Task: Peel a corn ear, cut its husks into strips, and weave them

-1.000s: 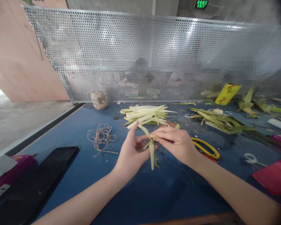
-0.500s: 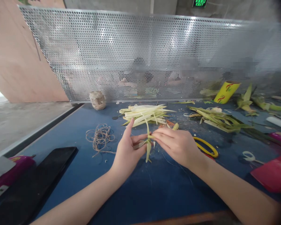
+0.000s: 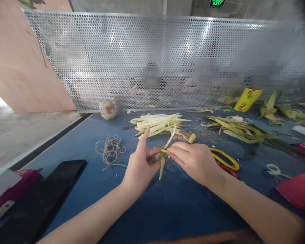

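Pale green corn husk strips point(image 3: 162, 166) cross between my two hands, one hanging down and one sticking up. My left hand point(image 3: 139, 166) pinches them where they cross, with its thumb and lower fingers closed and one finger raised. From the other side, my right hand point(image 3: 194, 159) closes its fingertips on a short end of husk; the exact hold is partly hidden by the fingers. Behind the hands lies a pile of husk strips point(image 3: 160, 123). A loose tangle of twine point(image 3: 110, 150) rests left of my left hand. Scissors with yellow and red handles point(image 3: 231, 164) lie beside my right wrist.
A black phone point(image 3: 48, 193) and a purple power strip point(image 3: 7, 200) lie at left. A whitish lump point(image 3: 107, 109) stands by the perforated metal screen point(image 3: 96, 61). At right are more husks point(image 3: 234, 128), a yellow tube point(image 3: 247, 99) and a red object point(image 3: 298, 188).
The upward husk strip now leans to the right, and the short end in my right fingers lies across the bundle. Both hands stay nearly in place; the view has shifted slightly.
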`<state>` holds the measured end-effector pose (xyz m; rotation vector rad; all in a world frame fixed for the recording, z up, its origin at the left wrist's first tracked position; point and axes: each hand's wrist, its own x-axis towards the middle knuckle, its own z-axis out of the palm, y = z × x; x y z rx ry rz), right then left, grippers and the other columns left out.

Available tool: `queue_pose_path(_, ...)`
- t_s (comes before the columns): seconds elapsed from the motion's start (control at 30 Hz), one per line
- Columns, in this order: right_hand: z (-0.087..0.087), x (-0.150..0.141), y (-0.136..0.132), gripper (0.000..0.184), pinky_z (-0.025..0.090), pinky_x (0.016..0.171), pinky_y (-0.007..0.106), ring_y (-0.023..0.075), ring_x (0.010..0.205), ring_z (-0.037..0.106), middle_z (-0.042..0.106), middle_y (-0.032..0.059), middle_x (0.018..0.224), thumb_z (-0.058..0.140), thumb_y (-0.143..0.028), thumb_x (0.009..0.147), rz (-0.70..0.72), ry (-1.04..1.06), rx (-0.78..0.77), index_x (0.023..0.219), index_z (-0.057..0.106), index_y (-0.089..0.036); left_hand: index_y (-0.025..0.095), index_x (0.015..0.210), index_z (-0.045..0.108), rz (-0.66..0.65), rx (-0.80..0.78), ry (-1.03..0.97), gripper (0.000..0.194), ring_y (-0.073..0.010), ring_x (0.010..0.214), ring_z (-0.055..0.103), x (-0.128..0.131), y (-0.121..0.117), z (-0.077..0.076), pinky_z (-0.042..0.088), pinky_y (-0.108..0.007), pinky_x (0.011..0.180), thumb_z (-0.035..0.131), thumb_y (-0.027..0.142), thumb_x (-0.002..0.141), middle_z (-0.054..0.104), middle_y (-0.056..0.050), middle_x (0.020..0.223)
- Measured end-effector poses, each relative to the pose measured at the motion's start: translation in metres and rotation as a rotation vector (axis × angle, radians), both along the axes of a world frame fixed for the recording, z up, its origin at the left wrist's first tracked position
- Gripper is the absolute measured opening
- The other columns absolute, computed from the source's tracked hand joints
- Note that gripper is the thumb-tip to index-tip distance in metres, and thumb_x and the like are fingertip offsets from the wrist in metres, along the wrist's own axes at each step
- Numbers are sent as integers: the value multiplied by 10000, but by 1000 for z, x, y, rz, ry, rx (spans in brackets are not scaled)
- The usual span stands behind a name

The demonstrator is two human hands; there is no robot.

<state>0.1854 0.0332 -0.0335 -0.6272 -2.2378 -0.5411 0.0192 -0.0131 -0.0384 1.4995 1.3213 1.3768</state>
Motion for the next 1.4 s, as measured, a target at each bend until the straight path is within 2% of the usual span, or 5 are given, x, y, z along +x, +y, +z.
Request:
queue_pose_path(0.3, 0, 2, -1, 297, 343, 532, 214, 85, 588, 567, 662, 25, 759, 400, -254, 918, 49, -65, -112, 814, 672, -192, 269, 1418, 122, -67, -90, -171, 970, -214, 817, 680, -2, -4, 13, 551, -341, 761, 693, 111, 650, 714, -26, 793)
queue_pose_path(0.53, 2, 3, 4, 284, 289, 487, 238, 82, 557, 538, 659, 3, 736, 401, -232, 913, 37, -146, -79, 811, 663, -196, 265, 1407, 135, -172, -134, -164, 971, -200, 859, 659, -6, 0, 16, 540, -297, 722, 667, 40, 628, 655, -42, 888)
queue_pose_path(0.93, 8, 0, -3, 312, 214, 464, 278, 83, 438, 419, 550, -7, 554, 404, -94, 858, 99, -249, 70, 623, 598, -162, 287, 1415, 116, -113, -179, -183, 1070, -145, 586, 629, -5, -2, 17, 527, -265, 582, 719, 51, 563, 612, 54, 639)
queue_pose_path(1.13, 8, -2, -6, 318, 209, 468, 291, 85, 427, 408, 551, -3, 541, 413, -65, 823, 90, -241, 158, 568, 572, -168, 244, 1428, 95, -86, -100, -78, 1057, -165, 671, 658, -4, -5, 19, 530, -306, 709, 710, 80, 584, 657, 35, 638)
queue_pose_path(1.4, 4, -1, -4, 307, 229, 456, 269, 77, 445, 464, 551, -4, 540, 454, -163, 869, 59, -147, 39, 596, 594, -161, 206, 1427, 109, -78, -136, -138, 1043, -122, 489, 588, -7, -3, 21, 456, -221, 505, 745, 172, 602, 654, 34, 577)
